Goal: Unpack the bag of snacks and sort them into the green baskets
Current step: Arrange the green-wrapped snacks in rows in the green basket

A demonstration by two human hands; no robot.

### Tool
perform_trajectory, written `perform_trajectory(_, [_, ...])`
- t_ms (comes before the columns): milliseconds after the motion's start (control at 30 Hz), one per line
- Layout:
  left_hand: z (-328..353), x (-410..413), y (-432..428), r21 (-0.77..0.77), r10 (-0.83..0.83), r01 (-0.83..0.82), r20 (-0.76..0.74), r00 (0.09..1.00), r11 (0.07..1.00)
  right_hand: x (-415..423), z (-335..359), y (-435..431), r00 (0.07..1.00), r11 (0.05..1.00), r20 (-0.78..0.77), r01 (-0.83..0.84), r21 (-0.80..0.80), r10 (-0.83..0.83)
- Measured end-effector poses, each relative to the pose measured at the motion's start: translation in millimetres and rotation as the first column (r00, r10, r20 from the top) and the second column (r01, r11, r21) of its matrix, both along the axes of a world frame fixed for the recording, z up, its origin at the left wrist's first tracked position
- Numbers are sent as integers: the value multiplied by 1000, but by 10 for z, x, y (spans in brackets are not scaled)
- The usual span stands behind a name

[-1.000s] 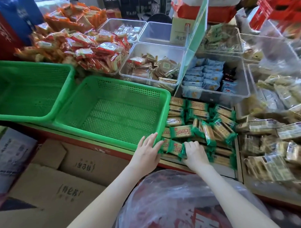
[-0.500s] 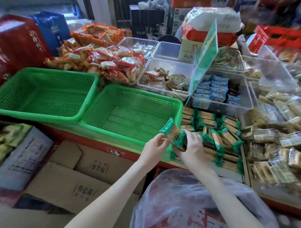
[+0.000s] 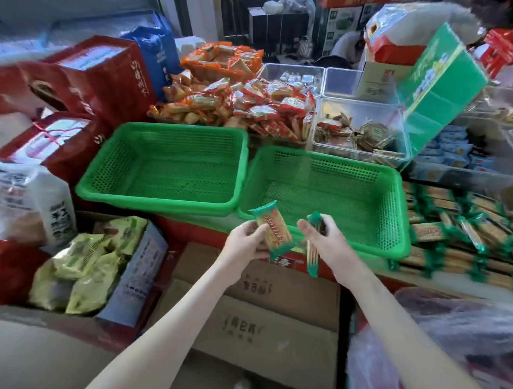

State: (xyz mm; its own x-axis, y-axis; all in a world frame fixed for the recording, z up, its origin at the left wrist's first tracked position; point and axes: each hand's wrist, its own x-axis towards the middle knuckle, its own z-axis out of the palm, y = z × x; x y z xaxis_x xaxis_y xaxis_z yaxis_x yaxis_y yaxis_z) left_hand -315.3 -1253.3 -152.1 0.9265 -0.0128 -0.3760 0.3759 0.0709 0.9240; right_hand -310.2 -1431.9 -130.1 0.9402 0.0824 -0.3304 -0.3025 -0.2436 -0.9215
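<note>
Green-ended snack pack point(image 3: 272, 233) sits pinched in the left hand point(image 3: 244, 242), face up; the right hand point(image 3: 327, 244) grips a second pack point(image 3: 311, 258) edge-on. Both hang apart just before the near rim of the right basket point(image 3: 321, 170). Wrapper lettering is too blurred to read.

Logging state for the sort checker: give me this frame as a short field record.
left hand: grips green-ended snack packet, face up
right hand: grips second packet, edge-on
left basket: no snacks visible inside
right basket: no snacks visible inside
hand position: both near right basket's front rim, not inside
packet stack: right of right basket
</note>
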Motion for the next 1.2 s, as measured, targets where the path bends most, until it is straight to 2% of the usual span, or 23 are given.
perform_trajectory(100, [85,26,317,-4,-83,83,-18,996,997,51,-28,287,976,968,-216,71,240,-18])
perform_trajectory(167, [129,61,446,14,-148,148,-14,989,989,107,-44,436,957,860,-285,102,500,53])
perform_trajectory(200, [149,84,489,20,-173,173,-12,985,985,137,-26,487,958,827,-279,107,552,62])
perform_trajectory(400, [174,231,558,44,-230,230,-1,973,972,227,33,486,972,893,-226,51,447,58])
perform_trajectory(500, [160,310,472,53,-259,260,-16,966,964,290,8,447,975,893,-223,91,440,11])
perform_trajectory(667, [133,477,244,86,-264,268,-54,963,960,425,-32,373,964,888,-264,92,450,34])
perform_trajectory(767, [101,602,108,238,-322,326,-58,945,915,534,-77,236,953,880,-303,132,457,14])
perform_trajectory(833, [33,707,57,515,-373,318,4,928,796,640,-149,155,941,871,-335,193,452,-35])
perform_trajectory(867, [-52,765,64,684,-388,236,75,918,691,713,-186,125,934,864,-352,229,448,-65])
perform_trajectory(900, [-151,822,104,816,-407,83,195,893,573,799,-232,101,924,855,-370,266,445,-95])
perform_trajectory(967, [-360,960,266,928,-498,-187,334,800,323,986,-361,70,899,827,-407,349,441,-162])
perform_trajectory(1000, [-456,1011,361,946,-531,-235,320,785,223,1073,-442,61,883,825,-427,381,418,-192])
perform_trajectory(1100, [-664,1109,625,998,-569,-46,7,822,-53,1401,-762,117,840,864,-493,408,295,-228])
perform_trajectory(1133, [-753,1137,689,993,-565,-37,-31,824,-109,1507,-854,168,829,879,-511,401,260,-227])
perform_trajectory(1200, [-915,1157,779,989,-583,-83,-6,812,-125,1718,-1030,317,823,911,-529,359,201,-207])
